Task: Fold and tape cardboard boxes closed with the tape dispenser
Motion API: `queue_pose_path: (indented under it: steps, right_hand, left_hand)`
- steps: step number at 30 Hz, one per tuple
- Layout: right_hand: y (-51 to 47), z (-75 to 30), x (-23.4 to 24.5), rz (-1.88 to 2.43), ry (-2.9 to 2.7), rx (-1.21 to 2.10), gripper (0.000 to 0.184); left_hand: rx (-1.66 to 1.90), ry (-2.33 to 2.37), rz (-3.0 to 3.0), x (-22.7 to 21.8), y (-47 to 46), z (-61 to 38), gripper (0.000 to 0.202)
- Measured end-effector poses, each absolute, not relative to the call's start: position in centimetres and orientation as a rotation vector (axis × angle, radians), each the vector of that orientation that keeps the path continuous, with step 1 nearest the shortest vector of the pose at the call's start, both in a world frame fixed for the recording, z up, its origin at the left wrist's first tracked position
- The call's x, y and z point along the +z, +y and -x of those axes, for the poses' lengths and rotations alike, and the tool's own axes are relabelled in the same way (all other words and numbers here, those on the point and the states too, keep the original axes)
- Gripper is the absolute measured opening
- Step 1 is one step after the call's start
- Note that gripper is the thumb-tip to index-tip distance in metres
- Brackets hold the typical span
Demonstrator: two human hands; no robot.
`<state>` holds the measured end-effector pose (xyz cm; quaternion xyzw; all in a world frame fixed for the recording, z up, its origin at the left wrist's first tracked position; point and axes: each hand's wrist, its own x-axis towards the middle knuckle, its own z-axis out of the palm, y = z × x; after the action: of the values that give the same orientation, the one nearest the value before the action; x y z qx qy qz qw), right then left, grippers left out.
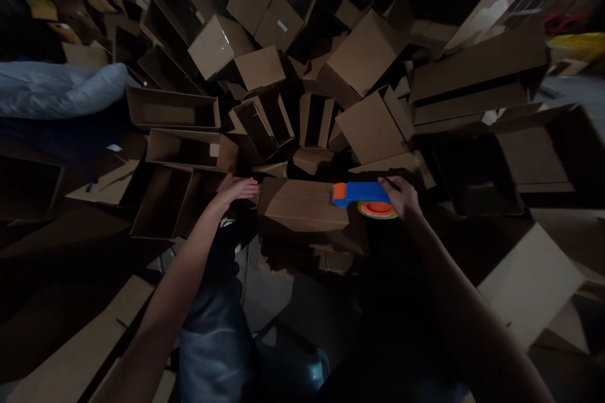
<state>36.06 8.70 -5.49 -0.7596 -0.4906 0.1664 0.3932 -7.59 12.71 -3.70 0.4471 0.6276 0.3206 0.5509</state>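
In front of me lies a closed cardboard box (302, 204), its long top seam running left to right. My right hand (401, 197) grips a blue and orange tape dispenser (366, 192) by its far right end. The dispenser's orange front rests at or just over the right part of the box top; contact is hard to make out. A tape roll with an orange core hangs on its near side. My left hand (242, 189) is beside the box's left end, fingers stretched out and holding nothing. Whether it touches the cardboard is unclear.
Many open cardboard boxes (174, 107) are heaped beyond and around the work spot. More flattened cardboard (532, 283) lies at the right. A grey padded jacket (61, 91) is at the left. Below me are my jeans (215, 340) and the grey floor (269, 296).
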Motion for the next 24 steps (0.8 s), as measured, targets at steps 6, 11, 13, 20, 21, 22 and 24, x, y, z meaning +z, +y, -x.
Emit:
queue_pose_path:
  steps: [6, 11, 13, 20, 21, 22, 24]
  right_hand:
    - [8.6, -36.1, -5.7, 1.918, -1.205, 0.459, 0.036]
    - [8.5, -36.1, -5.6, 1.925, -1.202, 0.469, 0.035]
    - [8.5, -36.1, -5.5, 1.937, -1.192, 0.466, 0.034]
    - [8.6, -36.3, -5.7, 1.916, -1.208, 0.464, 0.035]
    - [8.6, -36.3, -5.7, 1.923, -1.207, 0.467, 0.035]
    - [8.6, -36.2, -5.7, 1.929, -1.204, 0.468, 0.034]
    - [8.6, -36.2, -5.7, 1.941, -1.195, 0.469, 0.033]
  left_hand:
    - [0.752, 1.509, -1.084, -4.3, 12.5, 6.4, 0.019]
    - [0.766, 1.580, -1.148, -5.3, 12.9, 6.1, 0.021]
    - [0.793, 1.590, -1.177, -5.8, 13.1, 6.0, 0.023]
    - [0.790, 1.645, -1.179, -6.8, 13.8, 5.8, 0.023]
    - [0.778, 1.649, -1.189, -6.9, 13.8, 5.9, 0.023]
    - [0.768, 1.654, -1.202, -7.1, 13.9, 5.9, 0.022]
    - [0.748, 1.659, -1.233, -7.3, 13.9, 6.0, 0.020]
